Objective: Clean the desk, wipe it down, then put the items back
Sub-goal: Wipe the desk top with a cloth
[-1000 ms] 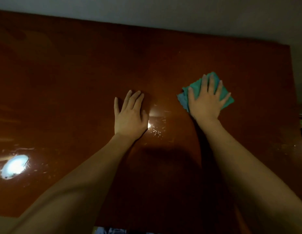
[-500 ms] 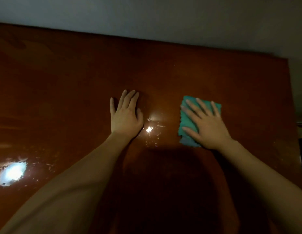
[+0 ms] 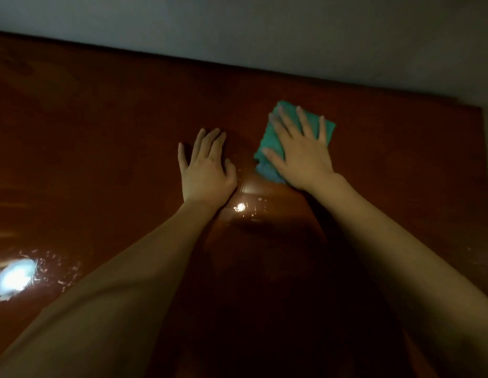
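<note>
A glossy reddish-brown desk (image 3: pixel 101 137) fills the view in dim light. A folded teal cloth (image 3: pixel 270 148) lies flat on it right of centre. My right hand (image 3: pixel 302 151) presses down on the cloth with straight, spread fingers and covers most of it. My left hand (image 3: pixel 204 170) rests flat on the bare desk just left of the cloth, fingers straight and close together. Wet streaks glint on the surface below the two hands.
A grey wall (image 3: pixel 264 31) runs along the desk's far edge. The desk's right edge (image 3: pixel 487 186) drops off at the far right. A bright lamp reflection (image 3: pixel 15 276) shines on the wet surface at the lower left.
My right hand has slid the cloth away from me, toward the far edge, after first pulling it nearer. My left hand has stayed flat in the same place.
</note>
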The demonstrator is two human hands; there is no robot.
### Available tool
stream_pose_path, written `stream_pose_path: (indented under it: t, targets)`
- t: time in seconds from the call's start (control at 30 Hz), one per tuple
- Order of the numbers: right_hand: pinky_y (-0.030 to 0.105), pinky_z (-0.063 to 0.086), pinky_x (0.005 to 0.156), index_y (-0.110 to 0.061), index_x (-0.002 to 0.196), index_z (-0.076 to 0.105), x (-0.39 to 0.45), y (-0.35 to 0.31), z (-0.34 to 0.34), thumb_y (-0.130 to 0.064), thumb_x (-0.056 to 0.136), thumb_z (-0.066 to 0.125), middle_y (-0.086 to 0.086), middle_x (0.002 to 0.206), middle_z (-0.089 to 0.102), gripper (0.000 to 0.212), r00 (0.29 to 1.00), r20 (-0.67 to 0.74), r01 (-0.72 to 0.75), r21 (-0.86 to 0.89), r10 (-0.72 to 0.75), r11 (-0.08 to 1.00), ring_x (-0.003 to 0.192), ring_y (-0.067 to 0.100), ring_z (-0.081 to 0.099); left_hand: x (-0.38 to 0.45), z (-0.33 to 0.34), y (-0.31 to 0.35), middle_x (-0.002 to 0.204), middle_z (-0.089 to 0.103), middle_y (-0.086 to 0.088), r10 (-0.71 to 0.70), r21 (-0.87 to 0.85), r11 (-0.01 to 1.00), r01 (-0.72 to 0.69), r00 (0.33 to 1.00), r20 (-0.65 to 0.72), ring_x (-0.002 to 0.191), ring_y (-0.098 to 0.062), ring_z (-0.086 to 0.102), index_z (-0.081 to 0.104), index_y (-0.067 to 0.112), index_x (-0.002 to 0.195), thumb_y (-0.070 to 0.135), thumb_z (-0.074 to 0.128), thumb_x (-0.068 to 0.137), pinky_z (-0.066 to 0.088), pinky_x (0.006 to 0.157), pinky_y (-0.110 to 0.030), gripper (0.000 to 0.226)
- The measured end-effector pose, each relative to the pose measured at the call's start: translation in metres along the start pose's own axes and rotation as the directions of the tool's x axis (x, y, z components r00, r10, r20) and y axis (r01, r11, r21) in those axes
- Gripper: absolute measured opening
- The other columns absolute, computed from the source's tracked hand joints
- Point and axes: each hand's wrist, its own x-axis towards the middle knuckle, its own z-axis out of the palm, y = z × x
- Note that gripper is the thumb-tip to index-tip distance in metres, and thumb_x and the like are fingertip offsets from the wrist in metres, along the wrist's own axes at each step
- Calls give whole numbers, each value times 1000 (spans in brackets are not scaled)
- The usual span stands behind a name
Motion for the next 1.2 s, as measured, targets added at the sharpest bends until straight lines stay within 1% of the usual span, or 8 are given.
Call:
stream_pose_path:
  t: [0.1,0.17,0.3,0.43,0.53,0.77,1.0,1.2]
  targets:
    - [52,-7,113,-27,151,15,-34,17,4,-66,89,15,-6,157,9,73,964,61,261,-31,-259,965,145,20,0,1,0,1,152,29,4,2,-3,1000,-2,1000,8,145,-12,10,33,18,144,25,41,94,-6,116,-44,52]
    - [49,-6,114,-26,150,16,-55,39,7,-68,90,15,-8,156,12,73,955,97,284,-42,-279,958,143,16,2,1,0,0,152,30,4,4,-13,1000,-4,1000,8,145,-12,10,34,18,144,24,42,94,-6,116,-44,51]
    - [46,-3,115,-20,151,13,-62,80,-2,-74,83,12,-2,158,14,87,999,33,-37,1,37,999,145,14,2,1,-1,1,152,30,4,-5,-18,1000,5,1000,12,145,-12,9,35,17,144,25,41,94,-7,116,-43,51]
    - [53,-3,115,-15,152,8,-16,87,-12,-67,88,21,0,160,6,83,917,-26,-394,95,398,914,147,22,2,3,-1,0,152,30,5,-5,-3,1000,5,1000,16,145,-11,9,35,18,144,33,32,88,-7,116,-44,58]
    - [58,-4,115,-13,152,6,35,71,-14,-59,95,23,2,160,2,75,868,-38,-486,136,494,864,147,25,-1,5,-1,0,152,29,6,-12,0,1000,12,1000,20,145,-10,8,35,19,144,33,31,88,-8,116,-44,58]
    - [55,-8,113,-19,152,6,97,-8,-13,-60,95,22,-3,160,3,72,997,-11,-71,38,72,997,147,21,-4,7,1,0,151,32,5,-27,-54,998,26,1000,-10,145,-9,12,36,15,143,19,41,92,-7,116,-40,52]
    - [50,-8,114,-25,151,9,15,-1,-2,-68,87,11,-6,159,9,77,969,70,242,-46,-239,969,147,19,1,7,-1,1,152,29,2,-33,-46,998,32,999,-18,145,-10,11,35,14,143,22,42,93,-6,116,-38,51]
    - [50,-3,115,-25,151,14,-35,87,-9,-70,81,13,-4,159,13,84,971,-5,-237,48,238,970,147,20,4,6,-2,5,155,23,3,-12,21,1000,11,1000,27,146,-11,4,30,15,146,31,41,95,-10,116,-41,54]
